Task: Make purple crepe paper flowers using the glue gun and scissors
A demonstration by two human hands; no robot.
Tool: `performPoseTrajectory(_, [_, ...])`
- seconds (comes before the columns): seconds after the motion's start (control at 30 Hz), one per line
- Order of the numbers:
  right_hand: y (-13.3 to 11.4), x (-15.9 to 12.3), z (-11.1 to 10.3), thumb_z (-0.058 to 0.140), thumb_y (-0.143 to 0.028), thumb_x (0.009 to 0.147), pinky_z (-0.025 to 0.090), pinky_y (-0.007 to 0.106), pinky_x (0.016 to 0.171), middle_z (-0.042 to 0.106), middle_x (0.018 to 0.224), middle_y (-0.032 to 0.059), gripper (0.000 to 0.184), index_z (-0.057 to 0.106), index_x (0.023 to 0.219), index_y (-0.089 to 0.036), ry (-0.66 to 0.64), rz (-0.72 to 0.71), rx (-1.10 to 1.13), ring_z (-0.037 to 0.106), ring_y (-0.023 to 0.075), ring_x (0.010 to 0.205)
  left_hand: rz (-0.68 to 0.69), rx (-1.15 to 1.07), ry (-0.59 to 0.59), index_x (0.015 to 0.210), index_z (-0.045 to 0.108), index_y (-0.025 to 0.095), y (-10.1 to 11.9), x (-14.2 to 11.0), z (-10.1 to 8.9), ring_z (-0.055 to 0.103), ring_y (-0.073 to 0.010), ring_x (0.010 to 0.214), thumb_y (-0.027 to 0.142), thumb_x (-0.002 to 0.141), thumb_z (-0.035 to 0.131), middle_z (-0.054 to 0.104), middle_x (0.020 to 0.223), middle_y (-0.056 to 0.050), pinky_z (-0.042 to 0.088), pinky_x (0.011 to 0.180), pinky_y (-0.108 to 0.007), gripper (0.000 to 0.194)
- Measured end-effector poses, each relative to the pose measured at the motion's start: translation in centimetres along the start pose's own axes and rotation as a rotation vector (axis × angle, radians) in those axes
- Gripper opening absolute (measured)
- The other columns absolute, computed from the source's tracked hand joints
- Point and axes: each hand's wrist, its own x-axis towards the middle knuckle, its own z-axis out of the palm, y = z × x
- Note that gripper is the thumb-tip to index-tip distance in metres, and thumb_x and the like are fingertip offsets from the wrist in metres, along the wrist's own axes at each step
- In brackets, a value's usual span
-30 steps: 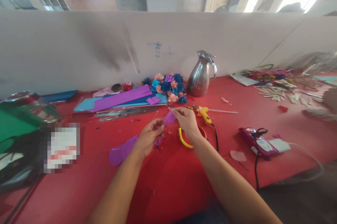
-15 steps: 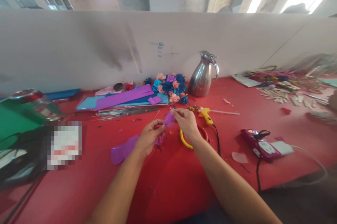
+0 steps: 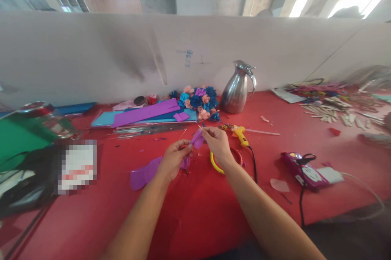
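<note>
A small piece of purple crepe paper (image 3: 198, 139) is stretched between my two hands above the red table. My left hand (image 3: 175, 157) pinches its lower left end between thumb and fingers. On the upper right, my right hand (image 3: 216, 141) grips it, fingers curled, with a thin pale tip showing at the fingertips. Under and beside my left hand lies a longer purple crepe paper strip (image 3: 143, 174), partly hidden by that hand. A yellow and red ring (image 3: 215, 164) rests on the table, partly behind my right wrist. Just beyond is a yellow hot glue gun (image 3: 240, 134).
Paper flowers (image 3: 200, 102) stand at the back beside folded crepe paper sheets (image 3: 146, 112) and thin wires (image 3: 143, 130). A steel jug (image 3: 236, 89) is right of them. A purple power box (image 3: 302, 172) with cables sits at right, wooden sticks (image 3: 324, 112) farther back.
The purple piece between my hands has turned a little and looks flatter. Both hands keep their hold in nearly the same place. The whole view has shifted slightly.
</note>
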Motion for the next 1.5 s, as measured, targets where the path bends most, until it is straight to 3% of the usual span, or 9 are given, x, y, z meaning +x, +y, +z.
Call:
performPoseTrajectory(0.57, [-0.5, -0.3, 0.3, 0.060, -0.040, 0.071, 0.045, 0.027, 0.059, 0.064, 0.062, -0.0003, 0.021, 0.063, 0.069, -0.019, -0.048, 0.060, 0.114, 0.056, 0.0129, 0.054, 0.043, 0.038, 0.018, 0.073, 0.062, 0.014, -0.2, 0.2, -0.4, 0.045, -0.0055, 0.042, 0.035, 0.054, 0.079, 0.055, 0.050, 0.004, 0.033, 0.042, -0.015, 0.033])
performPoseTrajectory(0.73, [-0.9, -0.3, 0.1, 0.057, -0.030, 0.067, 0.044, 0.025, 0.060, 0.065, 0.066, -0.0006, 0.015, 0.065, 0.073, -0.019, -0.047, 0.084, 0.107, 0.057, 0.0138, 0.060, 0.048, 0.049, 0.055, 0.074, 0.061, 0.014, -0.4, 0.5, -0.5, 0.045, -0.0054, 0.041, 0.034, 0.052, 0.079, 0.055, 0.050, 0.004, 0.032, 0.041, -0.015, 0.035])
performPoseTrajectory(0.93, [-1.1, -0.5, 0.2, 0.051, -0.021, 0.061, 0.044, 0.026, 0.064, 0.066, 0.063, -0.0003, 0.016, 0.065, 0.069, -0.018, -0.136, 0.097, 0.079, 0.057, 0.0140, 0.059, 0.063, 0.046, 0.061, 0.073, 0.061, 0.014, -0.4, 0.5, -0.5, 0.046, -0.0058, 0.042, 0.034, 0.052, 0.079, 0.054, 0.050, 0.004, 0.033, 0.041, -0.015, 0.035])
performPoseTrajectory(1.2, [-0.7, -0.4, 0.1, 0.056, -0.025, 0.062, 0.041, 0.025, 0.061, 0.061, 0.059, -0.0018, 0.009, 0.061, 0.064, -0.018, -0.171, 0.071, 0.015, 0.054, 0.0135, 0.057, 0.057, 0.052, 0.034, 0.072, 0.056, 0.017, -0.5, 0.4, -0.6, 0.040, -0.0048, 0.036, 0.037, 0.056, 0.076, 0.052, 0.048, 0.006, 0.029, 0.038, -0.015, 0.032])
performPoseTrajectory(1.5, [-0.7, -0.5, 0.2, 0.060, -0.031, 0.066, 0.040, 0.025, 0.060, 0.058, 0.058, -0.0018, 0.013, 0.059, 0.064, -0.018, -0.182, 0.052, -0.020, 0.053, 0.0139, 0.060, 0.066, 0.062, 0.019, 0.071, 0.056, 0.017, -0.6, 0.3, -0.6, 0.041, -0.0047, 0.035, 0.039, 0.056, 0.076, 0.053, 0.049, 0.006, 0.029, 0.038, -0.016, 0.033])
